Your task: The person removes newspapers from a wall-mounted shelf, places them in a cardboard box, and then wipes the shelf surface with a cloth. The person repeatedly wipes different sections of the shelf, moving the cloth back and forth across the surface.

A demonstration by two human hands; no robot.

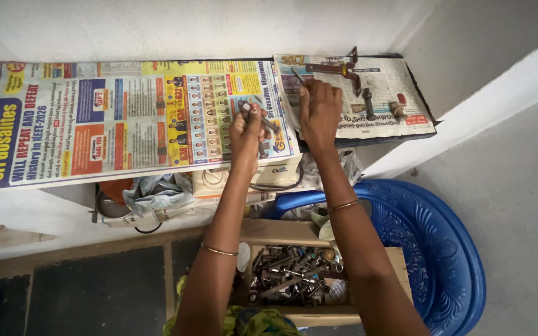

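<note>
- Head view: left hand [247,127] grips a small metal part [245,107] over the newspaper-covered shelf [126,118].
- Right hand [319,112] is closed around a thin tool [297,74] (tip barely visible).
- Several rusty parts [368,102] already lie on the shelf; many remain in the wooden box [294,277].

Newspapers [126,118] on shelf [421,102]; crate [294,277] below (chair [431,249] right).

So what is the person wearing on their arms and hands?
Both arms are bare, with no sleeves and no gloves. The left hand has a thin gold-coloured bangle far down the forearm. The right hand has a similar thin bangle. No rings can be made out.
</note>
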